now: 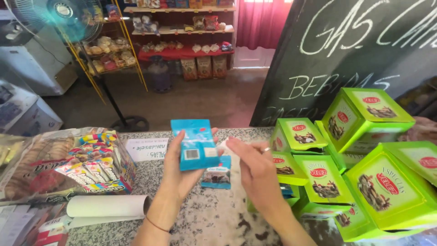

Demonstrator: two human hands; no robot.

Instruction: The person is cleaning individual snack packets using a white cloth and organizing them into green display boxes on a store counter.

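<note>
Blue packet held above granite counter

Blue packet (pixel 195 145) was gripped upright in the left hand (pixel 180 166), fingers closed around its edges, above the counter (pixel 214 218). The right hand (pixel 255 168) sat just beside it, fingers loosely curled and pinching a small white item; what that item was could not be told. A second packet (pixel 216 173) lay flat on the counter below both hands. Green boxes (pixel 346 168) were stacked at the right, a candy bag (pixel 86 159) at the left.

Risk, as judged: the grip was light, so the packet could slip. A right elbow swing could topple the boxes.
</note>
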